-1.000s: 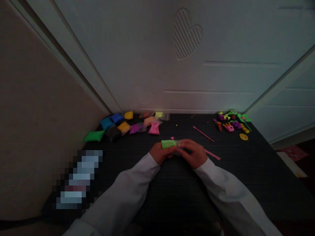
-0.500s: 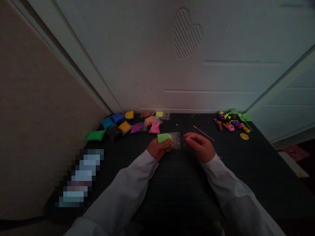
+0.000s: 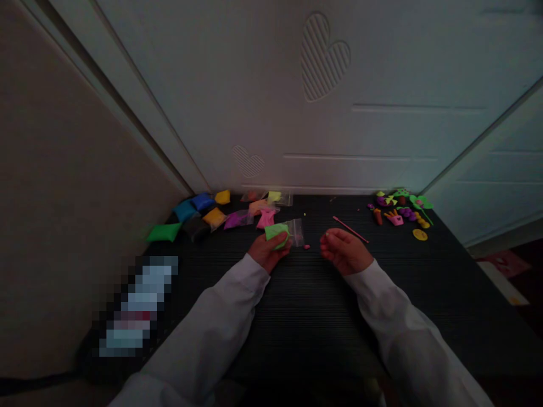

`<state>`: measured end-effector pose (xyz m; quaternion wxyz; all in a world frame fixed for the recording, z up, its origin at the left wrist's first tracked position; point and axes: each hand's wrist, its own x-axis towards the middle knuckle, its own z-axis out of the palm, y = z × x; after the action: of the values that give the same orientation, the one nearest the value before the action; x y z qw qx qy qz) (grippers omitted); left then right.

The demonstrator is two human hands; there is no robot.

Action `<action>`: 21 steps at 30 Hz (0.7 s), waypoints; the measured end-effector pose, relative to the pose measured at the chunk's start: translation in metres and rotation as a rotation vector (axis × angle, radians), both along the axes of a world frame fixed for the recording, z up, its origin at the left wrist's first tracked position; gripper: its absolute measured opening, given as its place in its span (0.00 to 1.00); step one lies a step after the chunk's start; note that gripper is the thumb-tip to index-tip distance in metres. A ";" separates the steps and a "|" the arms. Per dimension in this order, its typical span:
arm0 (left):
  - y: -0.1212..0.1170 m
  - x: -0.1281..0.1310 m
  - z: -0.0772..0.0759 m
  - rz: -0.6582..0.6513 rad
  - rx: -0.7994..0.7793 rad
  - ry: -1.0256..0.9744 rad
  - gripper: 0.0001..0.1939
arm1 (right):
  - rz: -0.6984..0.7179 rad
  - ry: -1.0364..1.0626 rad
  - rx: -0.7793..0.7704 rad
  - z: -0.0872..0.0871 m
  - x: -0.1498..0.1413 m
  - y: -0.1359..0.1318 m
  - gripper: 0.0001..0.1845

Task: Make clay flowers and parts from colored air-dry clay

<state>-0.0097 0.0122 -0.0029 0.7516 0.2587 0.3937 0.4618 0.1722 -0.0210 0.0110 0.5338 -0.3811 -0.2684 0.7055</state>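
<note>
My left hand is closed round a clear plastic bag of light green clay, whose open end sticks out to the right. My right hand hovers a little to the right of it, fingers pinched together on a tiny pale bit I cannot make out. A small pink crumb lies on the dark ribbed table between the two hands. A thin pink stick lies just beyond my right hand.
Several bagged clay lumps in green, blue, black, yellow, purple and pink lie at the back left. Small finished clay figures stand at the back right. A white panelled wall rises behind the table. A blurred object sits at the left edge.
My hands have parted: the left carried the green clay bag left and away, the right let go of the bag and now pinches a tiny bit.
</note>
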 end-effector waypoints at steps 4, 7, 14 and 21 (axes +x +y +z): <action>0.007 -0.005 -0.002 0.057 0.004 0.065 0.12 | -0.008 -0.047 0.003 -0.003 0.000 0.001 0.10; 0.013 -0.009 -0.004 0.075 0.000 0.108 0.11 | -0.026 -0.086 -0.038 -0.003 0.000 0.002 0.10; 0.024 -0.018 -0.010 0.195 -0.021 0.083 0.09 | -0.020 -0.061 -0.045 -0.001 0.002 0.002 0.08; 0.029 -0.020 -0.011 0.278 0.070 -0.019 0.15 | -0.053 -0.041 -0.056 -0.002 0.002 0.002 0.11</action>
<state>-0.0301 0.0412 -0.0138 0.6747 0.2231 0.4022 0.5773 0.1745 -0.0188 0.0088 0.5360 -0.4173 -0.2493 0.6902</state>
